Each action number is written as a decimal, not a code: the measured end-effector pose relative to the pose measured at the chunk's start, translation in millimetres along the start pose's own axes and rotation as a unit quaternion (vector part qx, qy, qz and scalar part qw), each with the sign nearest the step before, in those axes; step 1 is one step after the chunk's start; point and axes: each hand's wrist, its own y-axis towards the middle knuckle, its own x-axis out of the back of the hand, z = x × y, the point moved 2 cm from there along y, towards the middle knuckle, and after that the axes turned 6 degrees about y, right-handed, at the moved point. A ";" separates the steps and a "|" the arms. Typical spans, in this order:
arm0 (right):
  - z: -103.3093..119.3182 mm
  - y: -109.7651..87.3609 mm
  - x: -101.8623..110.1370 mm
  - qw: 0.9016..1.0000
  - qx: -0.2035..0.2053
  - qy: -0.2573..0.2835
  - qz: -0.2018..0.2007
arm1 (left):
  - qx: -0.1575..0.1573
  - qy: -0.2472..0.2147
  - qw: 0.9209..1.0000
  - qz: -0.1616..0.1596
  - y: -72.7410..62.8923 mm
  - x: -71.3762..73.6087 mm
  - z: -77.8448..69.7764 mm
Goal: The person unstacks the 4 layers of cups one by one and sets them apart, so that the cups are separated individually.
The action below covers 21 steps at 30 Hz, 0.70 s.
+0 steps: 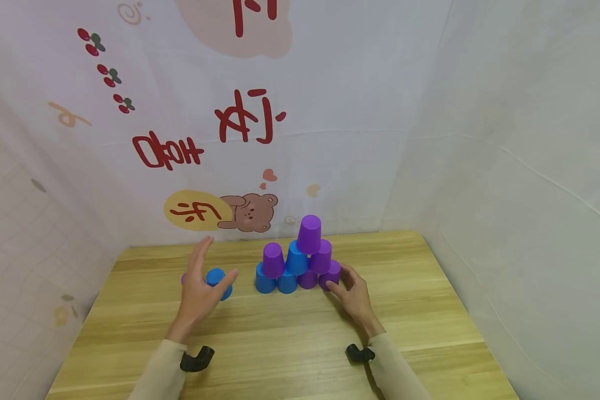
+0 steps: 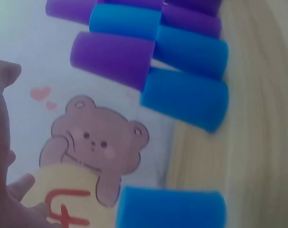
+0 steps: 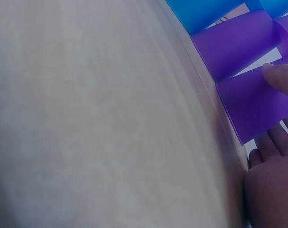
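Upside-down plastic cups stand stacked as a pyramid. Its bottom row has two blue cups (image 1: pixel 265 279) on the left and two purple ones on the right. Above them sit a purple cup (image 1: pixel 273 260), a blue cup (image 1: pixel 297 258) and another purple one, with a single purple cup (image 1: pixel 309 234) on top. My right hand (image 1: pixel 356 300) holds the rightmost bottom purple cup (image 3: pixel 257 102), thumb on its front and fingers around the far side. With thumb and fingers spread, my left hand (image 1: pixel 198 291) hovers by loose blue cups (image 1: pixel 216 276), holding nothing.
Left of the pyramid, a purple cup (image 1: pixel 183 279) is mostly hidden behind my left hand. The wooden table (image 1: pixel 280 344) meets a printed white cloth (image 1: pixel 340 166) at the back, and cloth walls rise on both sides.
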 end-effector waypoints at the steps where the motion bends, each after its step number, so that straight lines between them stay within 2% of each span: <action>1: 0.0 0.1 0.2 1.000 0.000 0.000 0.000 | -0.004 -0.002 1.000 0.002 1.7 -2.4 -2.7; 6: -0.3 0.5 1.1 1.000 0.004 0.004 0.003 | -0.020 -0.014 1.000 0.009 8.7 -13.1 -19.1; 21: -2.0 1.2 0.5 1.000 0.008 0.007 0.000 | -0.038 -0.051 0.997 0.046 22.8 -43.1 -55.7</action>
